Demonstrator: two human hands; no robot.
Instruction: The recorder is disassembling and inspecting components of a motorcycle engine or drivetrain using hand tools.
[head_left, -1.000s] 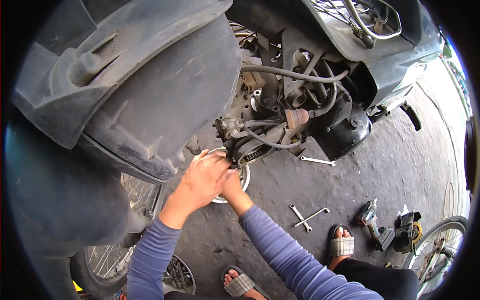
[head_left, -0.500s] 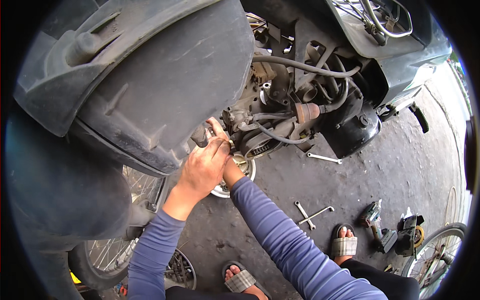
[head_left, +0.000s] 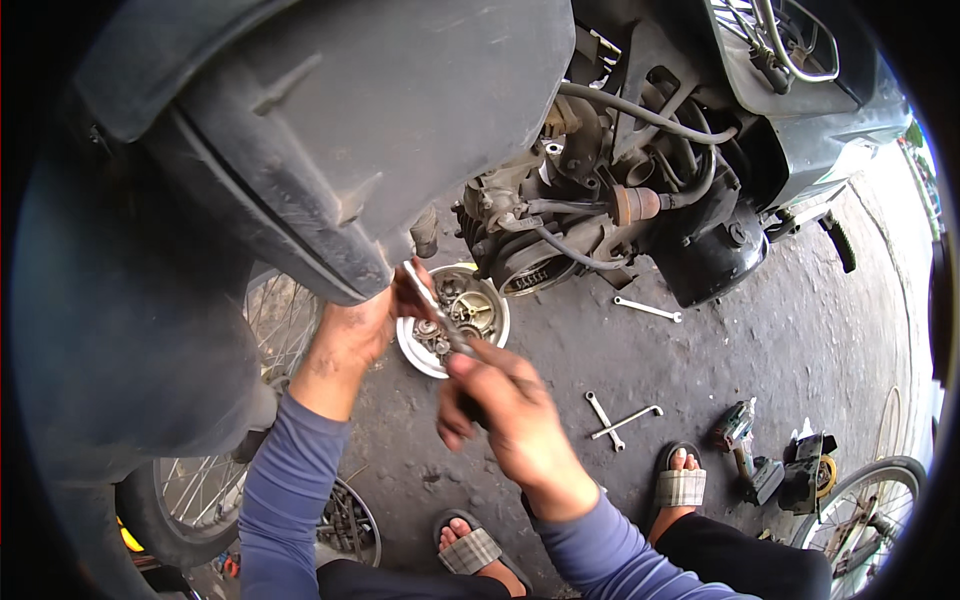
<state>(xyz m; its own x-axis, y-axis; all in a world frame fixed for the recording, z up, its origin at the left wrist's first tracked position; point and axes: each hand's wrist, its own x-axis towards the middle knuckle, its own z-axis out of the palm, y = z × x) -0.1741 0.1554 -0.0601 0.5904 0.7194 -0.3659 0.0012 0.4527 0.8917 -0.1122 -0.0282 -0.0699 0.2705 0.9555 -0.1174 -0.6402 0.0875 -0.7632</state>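
My right hand (head_left: 515, 415) is closed round a slim, shiny metal hand tool (head_left: 428, 295); motion blur hides its exact kind. The tool slants up and left across the front of my left hand (head_left: 355, 335). That hand is raised beside the lower corner of the grey plastic body panel (head_left: 410, 110). Its fingers are dark, blurred and partly covered by the tool and the panel, so their grip cannot be made out. The bared motorbike engine (head_left: 540, 240) lies to the right of both hands.
A white basin (head_left: 403, 345) of metal parts stands on the ground below my hands. Several spanners (head_left: 648, 309) lie on the ground. A cordless drill (head_left: 745, 450) is at the right by a bicycle wheel (head_left: 865, 520). Another spoked wheel (head_left: 205, 500) and a bowl of tools (head_left: 350, 520) are lower left.
My hands were together at the panel's lower edge; now they are apart. My right hand has come down and right with the metal tool showing. The view has shifted, revealing more of the basin.
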